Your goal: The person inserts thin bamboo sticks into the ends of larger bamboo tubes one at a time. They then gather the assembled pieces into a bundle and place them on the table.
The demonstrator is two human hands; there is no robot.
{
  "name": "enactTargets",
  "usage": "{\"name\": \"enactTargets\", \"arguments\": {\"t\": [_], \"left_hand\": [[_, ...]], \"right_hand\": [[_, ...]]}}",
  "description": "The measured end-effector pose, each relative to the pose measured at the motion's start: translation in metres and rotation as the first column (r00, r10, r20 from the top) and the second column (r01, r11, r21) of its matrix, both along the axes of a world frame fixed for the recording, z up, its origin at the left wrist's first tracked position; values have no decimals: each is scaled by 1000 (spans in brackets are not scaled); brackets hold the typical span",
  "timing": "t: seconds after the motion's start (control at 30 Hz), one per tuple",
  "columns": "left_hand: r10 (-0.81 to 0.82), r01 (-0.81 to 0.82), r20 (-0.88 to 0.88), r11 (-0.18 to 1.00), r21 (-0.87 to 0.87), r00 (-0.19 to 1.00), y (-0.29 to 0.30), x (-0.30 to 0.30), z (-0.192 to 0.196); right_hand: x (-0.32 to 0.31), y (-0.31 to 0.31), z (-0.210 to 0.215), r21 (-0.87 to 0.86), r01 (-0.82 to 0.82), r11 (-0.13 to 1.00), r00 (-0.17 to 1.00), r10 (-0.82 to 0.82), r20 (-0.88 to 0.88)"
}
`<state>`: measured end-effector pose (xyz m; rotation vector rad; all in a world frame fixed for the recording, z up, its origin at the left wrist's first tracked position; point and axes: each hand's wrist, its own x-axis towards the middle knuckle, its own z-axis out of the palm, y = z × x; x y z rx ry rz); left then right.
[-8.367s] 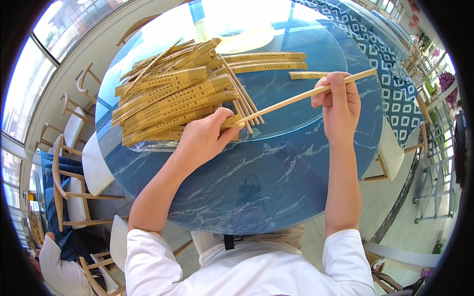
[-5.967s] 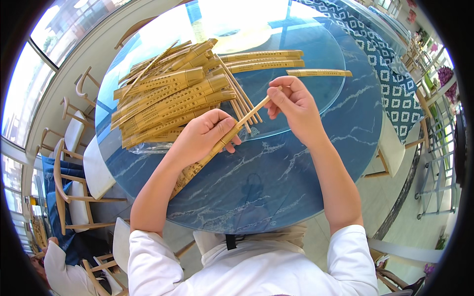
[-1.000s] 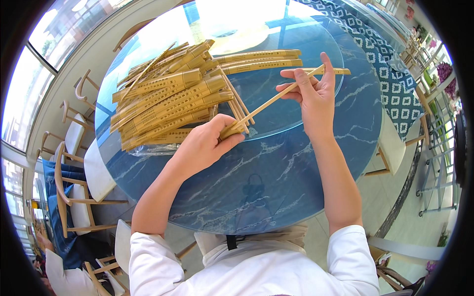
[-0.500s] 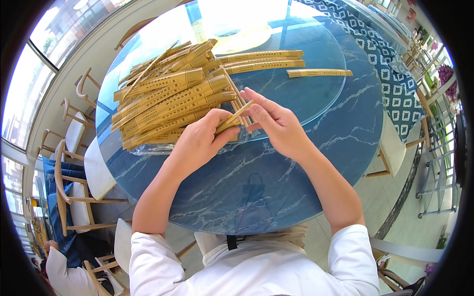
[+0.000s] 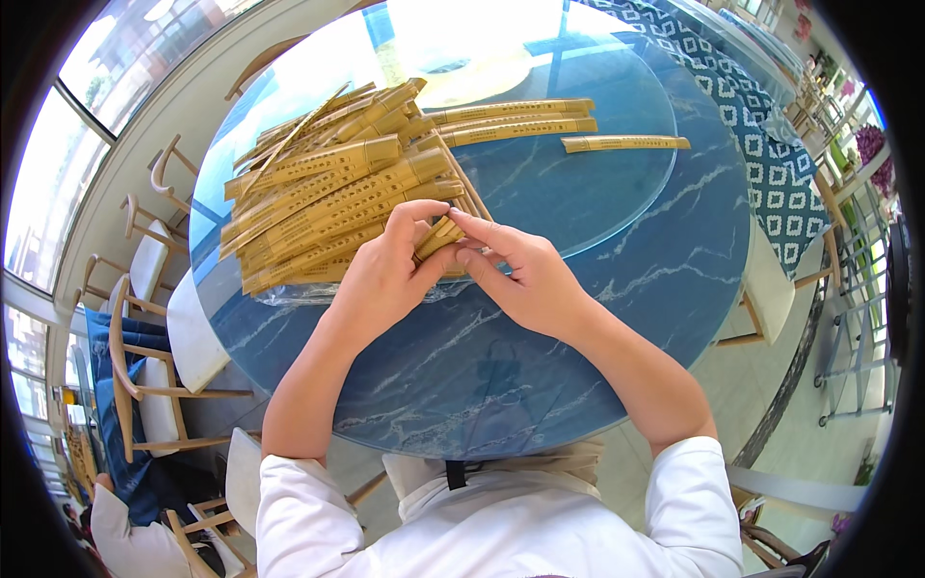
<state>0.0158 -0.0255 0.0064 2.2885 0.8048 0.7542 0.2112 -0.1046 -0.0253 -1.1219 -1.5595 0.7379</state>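
My left hand [image 5: 379, 268] is closed round a tan paper chopstick sleeve [image 5: 438, 234], just in front of the pile. At the right end of that sleeve, the thumb and fingers of my right hand [image 5: 525, 277] pinch together, touching my left fingertips. My fingers hide much of the sleeve, and I cannot tell how far chopsticks sit inside it. Beyond my hands lie loose wooden chopsticks [image 5: 467, 193], side by side. A large heap of printed tan chopstick sleeves [image 5: 323, 197] spreads to their left, partly over clear plastic wrapping [image 5: 303, 293].
The round blue marbled table [image 5: 424, 405] carries a glass turntable [image 5: 617, 207]. Several sleeves [image 5: 520, 128] extend right from the heap, and a single sleeve [image 5: 626, 144] lies farther right. Wooden chairs [image 5: 159, 390] stand at the left. A patterned cloth [image 5: 771, 183] hangs at the right.
My right hand has moved left and closed in against my left hand at the sleeve. The stick that stuck out between my hands is now mostly hidden. The heap looks unchanged.
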Motion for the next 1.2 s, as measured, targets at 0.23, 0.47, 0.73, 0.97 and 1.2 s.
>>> {"name": "enactTargets", "arguments": {"t": [0.23,0.47,0.73,0.97,1.2], "left_hand": [[-119,115,59,991,62,991,-4,1,-8],[-66,81,-106,985,149,992,-12,4,0],[205,-105,-55,691,715,977,8,-9,17],[491,-376,194,305,875,850,86,-33,52],[528,-396,39,583,709,848,102,-50,4]], "right_hand": [[2,2,4,-137,-100,986,915,37,-401],[25,2,28,-302,-118,946,948,16,-319],[40,8,32,-85,61,995,908,-91,-408],[42,7,30,-74,155,985,971,-165,-170],[31,20,0,443,170,880,844,-362,395]]}}
